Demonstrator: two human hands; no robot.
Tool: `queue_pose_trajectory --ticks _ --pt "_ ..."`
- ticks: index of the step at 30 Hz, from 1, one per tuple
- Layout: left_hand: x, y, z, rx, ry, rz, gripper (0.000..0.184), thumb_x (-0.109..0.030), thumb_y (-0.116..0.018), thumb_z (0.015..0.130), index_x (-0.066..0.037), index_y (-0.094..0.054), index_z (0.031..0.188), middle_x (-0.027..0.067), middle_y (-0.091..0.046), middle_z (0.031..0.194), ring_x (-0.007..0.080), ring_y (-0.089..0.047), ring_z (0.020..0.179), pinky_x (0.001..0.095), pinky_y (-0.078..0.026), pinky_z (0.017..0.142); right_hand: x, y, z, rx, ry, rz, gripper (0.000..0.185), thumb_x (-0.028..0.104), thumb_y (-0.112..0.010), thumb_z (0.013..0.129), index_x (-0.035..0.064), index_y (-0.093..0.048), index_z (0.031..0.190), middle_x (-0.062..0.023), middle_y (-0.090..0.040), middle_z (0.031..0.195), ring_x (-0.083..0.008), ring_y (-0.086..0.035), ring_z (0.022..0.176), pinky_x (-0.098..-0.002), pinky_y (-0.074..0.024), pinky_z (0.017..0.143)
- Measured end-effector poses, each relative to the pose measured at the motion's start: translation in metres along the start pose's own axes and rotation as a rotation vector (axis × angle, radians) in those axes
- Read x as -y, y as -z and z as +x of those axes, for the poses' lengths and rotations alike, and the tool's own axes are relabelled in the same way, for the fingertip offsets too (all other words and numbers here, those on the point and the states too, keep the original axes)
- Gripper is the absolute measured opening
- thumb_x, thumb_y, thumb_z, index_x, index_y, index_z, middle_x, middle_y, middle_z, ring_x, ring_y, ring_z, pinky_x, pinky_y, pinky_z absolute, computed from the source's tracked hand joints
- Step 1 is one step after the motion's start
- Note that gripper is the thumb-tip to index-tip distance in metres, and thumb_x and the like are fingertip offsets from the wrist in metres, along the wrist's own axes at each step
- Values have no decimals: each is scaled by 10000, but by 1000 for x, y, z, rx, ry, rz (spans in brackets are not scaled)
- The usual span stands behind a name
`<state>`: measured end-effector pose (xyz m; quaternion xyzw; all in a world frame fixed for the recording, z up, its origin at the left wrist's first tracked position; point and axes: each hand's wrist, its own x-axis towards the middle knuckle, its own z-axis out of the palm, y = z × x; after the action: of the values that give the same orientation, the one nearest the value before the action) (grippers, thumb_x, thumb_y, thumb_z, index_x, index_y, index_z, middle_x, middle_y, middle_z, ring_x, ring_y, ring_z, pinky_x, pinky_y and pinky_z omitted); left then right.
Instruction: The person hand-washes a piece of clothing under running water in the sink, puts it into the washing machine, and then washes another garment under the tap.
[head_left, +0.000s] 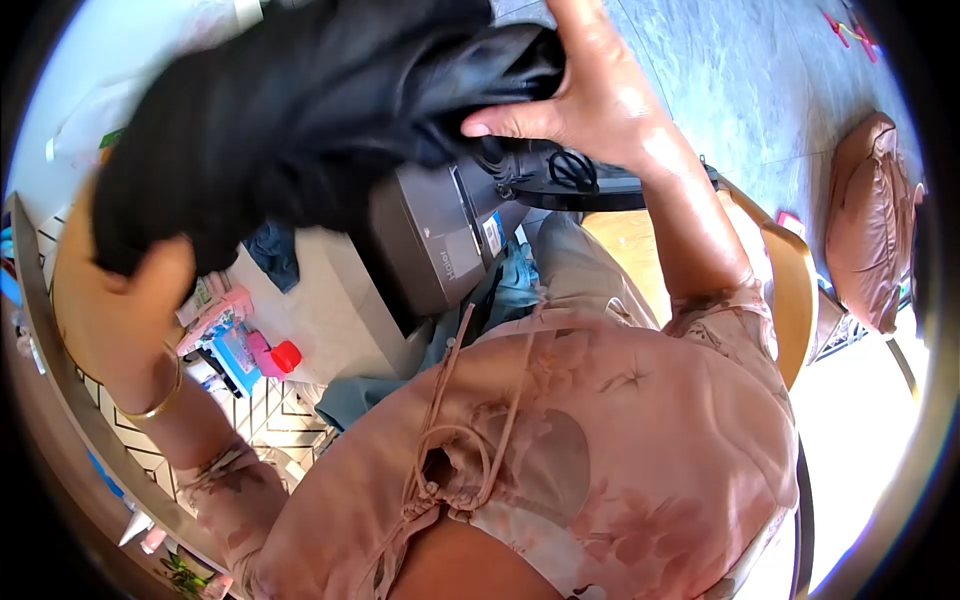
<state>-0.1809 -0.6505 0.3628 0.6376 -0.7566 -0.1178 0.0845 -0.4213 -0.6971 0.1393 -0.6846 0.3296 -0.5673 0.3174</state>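
Black bundle (300,120) held between left fingers (168,268) and right fingers (520,120).

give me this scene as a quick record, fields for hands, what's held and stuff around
held item: black cloth, shiny in places, partly blurred
right hand: grips the cloth's right end, thumb on the near side
left hand: at the cloth's lower left end; too blurred to tell its grip
below the cloth: grey appliance marked Haier
lower left: blue packet beside a pink bottle with a red cap
floor: grey-blue, upper right
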Motion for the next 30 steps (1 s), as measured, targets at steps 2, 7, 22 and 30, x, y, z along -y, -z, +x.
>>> queue_pose_trajectory --ticks 2,7,22,30 --pt "0 -4 20 -163 -43 -234 385 -27 -596 681 77 -538 1046 121 -606 977 165 -586 892 269 -445 801 11 3 12 53 34 92 657 206 -783 616 5 -455 1148 -140 -527 1111 -249 -489 1069 -330 -391 899" --pt "-39 -91 66 -583 -286 -577 343 -181 -480 829 48 -507 1084 136 -521 1116 222 -513 1022 323 -369 907 3 -52 39 66 296 218 999 292 -798 551 -13 -221 1308 -226 -246 1332 -324 -229 1252 -372 -205 1025" --pt "115 -17 -124 -330 356 -778 560 -366 -526 838 4 -389 1234 152 -482 1188 263 -502 1066 429 -415 876 -347 -41 -159 71 -1476 -680 430 233 -571 712 -16 -554 1062 -190 -575 1058 -298 -557 988 -373 -433 849" --pt "122 -27 -244 -567 853 -940 465 -286 -476 870 -31 -376 1246 91 -486 1168 188 -508 1004 345 -418 875 -332 -222 -173 725 -1301 -513 372 305 -552 796 11 -557 1025 -114 -601 937 -273 -599 791 -359 -477 713"
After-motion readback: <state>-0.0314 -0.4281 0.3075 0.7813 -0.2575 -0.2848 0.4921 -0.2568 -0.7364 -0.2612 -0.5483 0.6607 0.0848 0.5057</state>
